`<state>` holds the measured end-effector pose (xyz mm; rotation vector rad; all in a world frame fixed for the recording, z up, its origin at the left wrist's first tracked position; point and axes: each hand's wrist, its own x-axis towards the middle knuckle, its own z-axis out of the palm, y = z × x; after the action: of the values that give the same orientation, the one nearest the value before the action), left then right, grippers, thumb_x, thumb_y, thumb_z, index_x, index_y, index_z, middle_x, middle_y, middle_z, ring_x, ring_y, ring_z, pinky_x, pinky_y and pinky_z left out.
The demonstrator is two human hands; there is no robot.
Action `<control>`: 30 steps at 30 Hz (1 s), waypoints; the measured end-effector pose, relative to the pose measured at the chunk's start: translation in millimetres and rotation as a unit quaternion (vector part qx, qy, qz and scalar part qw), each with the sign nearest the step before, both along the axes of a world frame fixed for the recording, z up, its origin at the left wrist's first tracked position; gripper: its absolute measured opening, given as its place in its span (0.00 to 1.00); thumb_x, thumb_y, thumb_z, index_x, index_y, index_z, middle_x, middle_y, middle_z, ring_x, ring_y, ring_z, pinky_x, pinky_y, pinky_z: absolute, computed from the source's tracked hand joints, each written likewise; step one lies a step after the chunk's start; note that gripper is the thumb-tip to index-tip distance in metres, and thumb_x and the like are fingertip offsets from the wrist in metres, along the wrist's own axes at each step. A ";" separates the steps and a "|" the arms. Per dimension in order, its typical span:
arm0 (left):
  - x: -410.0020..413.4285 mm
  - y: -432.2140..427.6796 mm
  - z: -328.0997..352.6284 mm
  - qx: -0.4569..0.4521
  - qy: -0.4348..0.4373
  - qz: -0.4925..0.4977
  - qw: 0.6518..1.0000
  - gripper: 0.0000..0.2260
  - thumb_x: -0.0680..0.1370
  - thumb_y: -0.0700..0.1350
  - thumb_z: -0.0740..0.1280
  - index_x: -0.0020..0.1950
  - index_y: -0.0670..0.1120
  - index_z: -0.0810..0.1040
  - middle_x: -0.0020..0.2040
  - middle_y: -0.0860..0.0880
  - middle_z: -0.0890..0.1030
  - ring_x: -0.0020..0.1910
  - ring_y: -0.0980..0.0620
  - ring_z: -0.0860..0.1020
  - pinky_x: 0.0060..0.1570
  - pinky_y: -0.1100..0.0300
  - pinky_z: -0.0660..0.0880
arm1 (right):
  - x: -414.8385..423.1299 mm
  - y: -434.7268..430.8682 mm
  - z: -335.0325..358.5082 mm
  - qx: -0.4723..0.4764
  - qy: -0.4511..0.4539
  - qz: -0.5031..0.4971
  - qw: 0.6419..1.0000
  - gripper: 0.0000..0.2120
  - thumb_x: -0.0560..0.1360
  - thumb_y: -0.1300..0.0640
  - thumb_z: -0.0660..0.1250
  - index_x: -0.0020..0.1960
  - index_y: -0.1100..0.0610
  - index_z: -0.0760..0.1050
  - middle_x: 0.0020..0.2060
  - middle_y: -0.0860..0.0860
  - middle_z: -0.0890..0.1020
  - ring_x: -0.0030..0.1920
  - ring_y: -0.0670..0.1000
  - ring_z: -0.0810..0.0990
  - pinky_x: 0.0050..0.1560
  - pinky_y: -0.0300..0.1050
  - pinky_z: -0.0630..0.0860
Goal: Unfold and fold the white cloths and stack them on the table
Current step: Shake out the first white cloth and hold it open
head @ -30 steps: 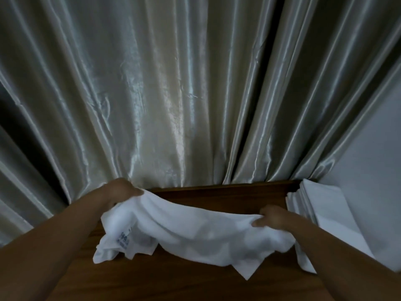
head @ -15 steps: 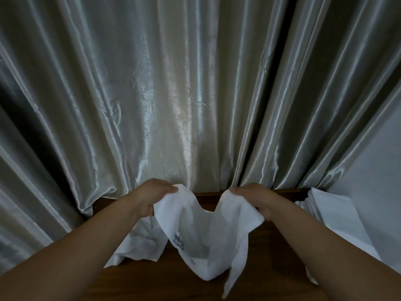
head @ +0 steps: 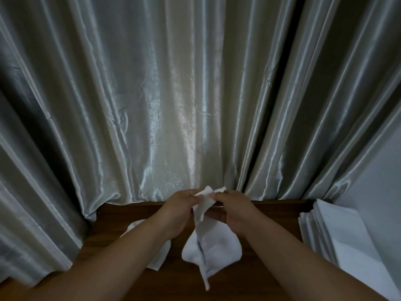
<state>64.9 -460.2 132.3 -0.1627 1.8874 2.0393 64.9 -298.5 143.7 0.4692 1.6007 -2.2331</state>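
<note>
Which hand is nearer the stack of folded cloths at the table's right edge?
Right. The right hand, pinching the held cloth, is left of the stack with bare table between; the left hand pinches the same cloth just beyond it, farther from the stack.

No text, label or number can be read. The white cloth (head: 214, 246) hanging over the middle of the table (head: 280, 211) shows a thin dark streak along its fold, too blurred to read.

Shiny backdrop, matt white cloths.
The curtain (head: 173, 105) filling the upper frame is glossy, satin-like cloth; my surface (head: 280, 216) is smooth dark wood; the white cloth (head: 213, 246) I hold and the folded stack (head: 338, 231) at right look matt.
</note>
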 end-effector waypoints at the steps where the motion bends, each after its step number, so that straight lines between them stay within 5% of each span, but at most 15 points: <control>1: 2.2 1.0 -1.0 -0.011 0.012 -0.004 1.000 0.13 0.83 0.40 0.62 0.63 0.41 0.81 0.56 0.41 0.85 0.58 0.42 0.83 0.66 0.44 0.75 | -1.8 0.2 -3.8 -0.016 -0.012 -0.019 1.000 0.07 0.78 0.67 0.66 0.54 0.68 0.78 0.48 0.66 0.85 0.50 0.62 0.85 0.54 0.55 0.83; 8: 14.5 1.1 -3.8 -0.261 0.218 -0.010 0.940 0.13 0.84 0.47 0.60 0.52 0.47 0.84 0.47 0.46 0.86 0.47 0.49 0.83 0.54 0.47 0.79 | -1.8 3.3 -6.9 -0.102 -0.032 -0.069 0.992 0.09 0.79 0.69 0.64 0.56 0.72 0.77 0.49 0.68 0.84 0.50 0.63 0.85 0.43 0.52 0.85; 12: 17.0 -2.3 -3.0 -0.302 0.265 -0.043 0.915 0.14 0.84 0.50 0.58 0.54 0.48 0.83 0.47 0.47 0.85 0.47 0.49 0.83 0.51 0.47 0.79 | -0.2 2.9 -4.6 -0.096 -0.027 -0.087 0.991 0.07 0.79 0.69 0.63 0.53 0.71 0.77 0.45 0.66 0.84 0.45 0.61 0.85 0.38 0.50 0.85; 16: 21.6 2.7 1.4 -0.341 0.276 -0.115 0.891 0.16 0.78 0.57 0.68 0.65 0.56 0.76 0.55 0.56 0.83 0.50 0.61 0.80 0.45 0.69 0.74 | 2.2 0.7 -3.6 -0.077 -0.039 -0.099 0.991 0.05 0.79 0.69 0.64 0.48 0.69 0.78 0.41 0.65 0.83 0.41 0.60 0.83 0.36 0.51 0.85; 19: 19.5 0.7 -1.7 -0.417 0.335 -0.116 0.837 0.17 0.80 0.52 0.67 0.69 0.54 0.74 0.57 0.53 0.83 0.50 0.60 0.79 0.44 0.75 0.68 | 5.2 0.2 -3.0 -0.092 -0.039 -0.085 0.991 0.06 0.78 0.68 0.65 0.50 0.71 0.79 0.41 0.65 0.84 0.42 0.60 0.84 0.38 0.51 0.85; 22: 14.9 -3.9 -4.0 -0.408 0.351 -0.118 0.835 0.15 0.84 0.46 0.60 0.71 0.52 0.73 0.58 0.52 0.83 0.53 0.57 0.80 0.47 0.78 0.68 | 9.4 1.7 -4.6 -0.101 -0.045 -0.060 0.992 0.06 0.79 0.67 0.66 0.52 0.71 0.78 0.46 0.67 0.85 0.46 0.62 0.85 0.41 0.50 0.86; 26: 8.4 -6.9 -5.9 -0.385 0.342 -0.142 0.845 0.15 0.84 0.41 0.58 0.68 0.50 0.76 0.58 0.51 0.83 0.54 0.57 0.80 0.52 0.71 0.73 | 13.2 3.7 -5.2 -0.088 -0.055 -0.018 0.994 0.06 0.79 0.65 0.66 0.54 0.67 0.78 0.44 0.62 0.87 0.45 0.57 0.87 0.42 0.46 0.83; 30: 3.9 -7.5 -1.7 -0.424 0.346 -0.111 0.830 0.10 0.83 0.48 0.62 0.58 0.48 0.81 0.46 0.51 0.84 0.43 0.55 0.81 0.41 0.64 0.74 | 8.9 7.9 -6.4 -0.110 -0.055 -0.053 0.991 0.08 0.79 0.65 0.67 0.56 0.69 0.78 0.46 0.64 0.86 0.42 0.57 0.86 0.31 0.42 0.81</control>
<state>68.8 -467.8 130.5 0.6415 2.9643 1.0086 73.8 -290.6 137.3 0.6146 1.2853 -2.3812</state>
